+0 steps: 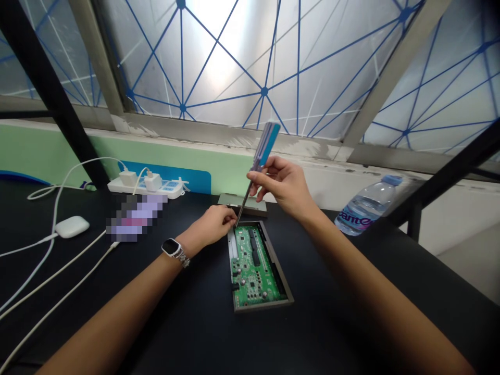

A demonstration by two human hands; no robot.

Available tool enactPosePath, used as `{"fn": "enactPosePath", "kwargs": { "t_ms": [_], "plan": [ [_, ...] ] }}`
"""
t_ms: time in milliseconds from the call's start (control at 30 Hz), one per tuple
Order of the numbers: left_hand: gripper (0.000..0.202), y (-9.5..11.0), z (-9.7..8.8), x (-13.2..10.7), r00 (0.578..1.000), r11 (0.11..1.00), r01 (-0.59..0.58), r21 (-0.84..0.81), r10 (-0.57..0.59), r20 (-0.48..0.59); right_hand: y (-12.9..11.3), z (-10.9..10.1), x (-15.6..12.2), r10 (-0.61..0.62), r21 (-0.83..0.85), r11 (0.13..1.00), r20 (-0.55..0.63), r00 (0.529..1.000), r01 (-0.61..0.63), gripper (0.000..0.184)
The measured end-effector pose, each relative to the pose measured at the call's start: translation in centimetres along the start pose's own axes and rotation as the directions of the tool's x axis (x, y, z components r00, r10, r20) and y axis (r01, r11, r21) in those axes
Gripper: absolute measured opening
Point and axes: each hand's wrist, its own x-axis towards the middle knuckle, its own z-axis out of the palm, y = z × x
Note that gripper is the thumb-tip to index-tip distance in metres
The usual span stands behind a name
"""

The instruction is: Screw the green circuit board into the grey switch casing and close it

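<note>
Main risk: the screwdriver (264,146) slipping off the far left corner and scraping the circuit board (247,265). Likely cause: the shaft leans, and the right hand (287,185) holds only the lower handle, in the fingers. Left hand (213,224) is right by the tip, so a slip could jab its fingers. Case may also skid or turn on the smooth-looking tabletop (187,323); only that corner has a hand near it. Any small loose part could drop onto the board.

Grips: right one closed around the screwdriver handle; left one narrow, fingertips bunched at the corner, cannot tell if anything is pinched.

Board looks green, long, with small dark chips, a long black connector along the middle and round components toward the near end. Sits in a shallow grey metal case (265,306), open side up, pale strip along the left edge. Case lies flat mid-tabletop, long side running near to far, just nearer than a flat metal piece (255,205) by the wall.
</note>
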Motion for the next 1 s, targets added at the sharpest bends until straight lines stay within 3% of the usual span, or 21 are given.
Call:
{"fn": "enactPosePath", "kwargs": {
  "t_ms": [67,167,233,367,500,700,800,867,1000],
  "plan": [
    [0.019,0.5,-0.6,-0.2,0.999,0.996,0.029,0.085,-0.032,0.034,-0.4,-0.7,-0.3,-0.009,0.001,1.0,-0.04,0.999,0.009,0.044],
    [0.045,1.7,-1.5,-0.6,0.996,0.958,0.082,0.274,-0.087,0.006,-0.2,-2.0,-1.5,0.047,0.048,0.998,-0.109,0.993,-0.042,0.043],
    [0.053,2.5,-1.6,-0.8,1.0,0.943,0.025,0.333,-0.02,-0.017,0.3,-2.9,-2.7,0.125,0.105,0.988,-0.15,0.981,-0.11,0.044],
    [0.048,3.9,-0.2,-1.1,0.977,0.949,-0.213,0.233,0.212,0.029,1.6,-5.3,-5.9,0.291,0.243,0.942,-0.242,0.926,-0.232,0.045],
    [0.041,5.7,1.7,-1.1,0.936,0.948,-0.312,0.057,0.296,0.191,3.4,-7.8,-8.7,0.408,0.392,0.879,-0.321,0.854,-0.272,0.041],
    [0.022,6.5,2.2,-0.5,0.93,0.899,-0.35,0.262,0.3,0.214,4.7,-8.5,-10.5,0.529,0.449,0.815,-0.317,0.787,-0.367,0.039],
    [0.025,6.0,1.3,-0.7,0.953,0.913,-0.28,0.296,0.227,0.202,4.4,-7.9,-10.7,0.547,0.436,0.806,-0.292,0.785,-0.399,0.04],
    [0.03,5.7,0.5,-1.0,0.971,0.937,-0.166,0.308,0.101,0.217,4.2,-7.5,-10.8,0.553,0.423,0.805,-0.277,0.786,-0.417,0.04],
    [0.053,5.4,-1.1,-2.0,0.964,0.941,0.008,0.339,-0.098,0.248,4.1,-7.1,-11.0,0.561,0.41,0.802,-0.266,0.784,-0.435,0.042]
  ]
}}
